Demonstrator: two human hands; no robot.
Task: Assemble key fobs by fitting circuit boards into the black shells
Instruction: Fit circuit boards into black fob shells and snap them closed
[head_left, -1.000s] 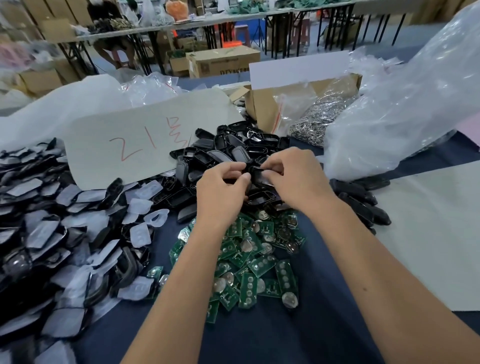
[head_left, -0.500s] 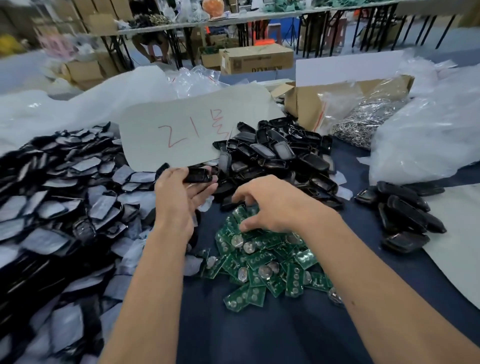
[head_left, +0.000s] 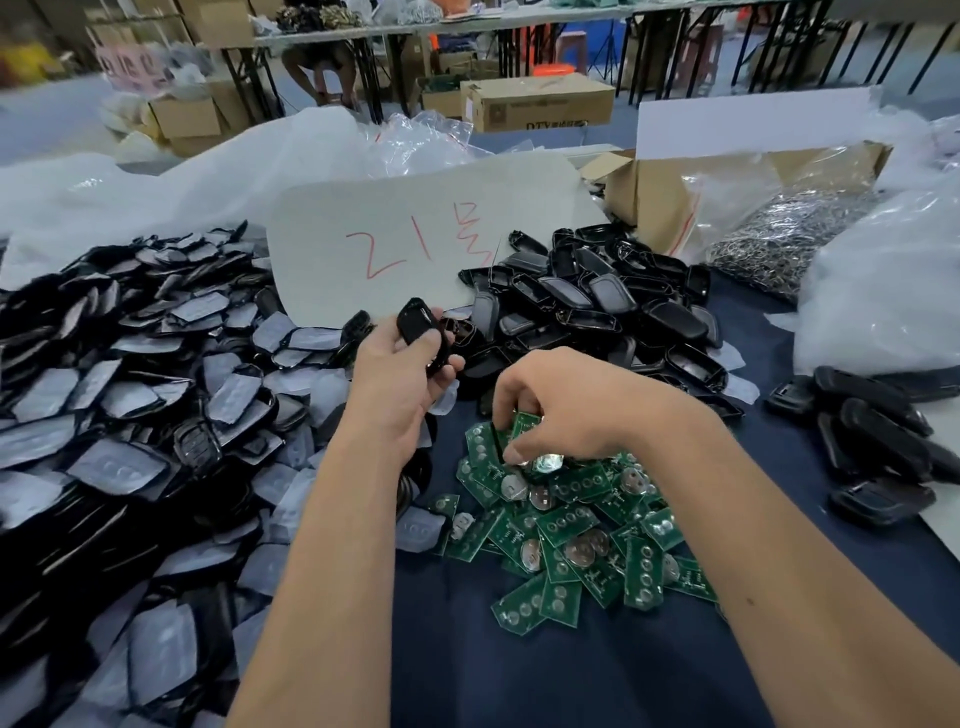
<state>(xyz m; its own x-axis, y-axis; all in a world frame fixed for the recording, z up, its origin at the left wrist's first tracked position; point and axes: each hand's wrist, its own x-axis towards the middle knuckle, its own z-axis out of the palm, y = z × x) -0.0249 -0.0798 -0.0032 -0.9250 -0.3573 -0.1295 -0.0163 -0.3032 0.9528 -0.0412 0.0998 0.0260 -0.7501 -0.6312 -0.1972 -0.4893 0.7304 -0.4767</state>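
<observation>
My left hand (head_left: 400, 379) grips a black key fob shell (head_left: 415, 325) above the table, thumb across it. My right hand (head_left: 566, 410) reaches down into a pile of green circuit boards (head_left: 571, 530) and pinches one board (head_left: 524, 431) at the pile's top edge, fingers curled. A heap of empty black shells (head_left: 602, 306) lies just behind both hands.
A large heap of black fob parts with grey film (head_left: 130, 395) fills the left side. Several black fobs (head_left: 872, 441) lie at the right. A white card with red writing (head_left: 415, 234), a box with a bag of metal rings (head_left: 779, 228) and plastic bags (head_left: 883, 291) stand behind.
The hands have parted. My left hand carried the black shell left and turned it upright; my right hand dropped onto the green board pile and closed on a board.
</observation>
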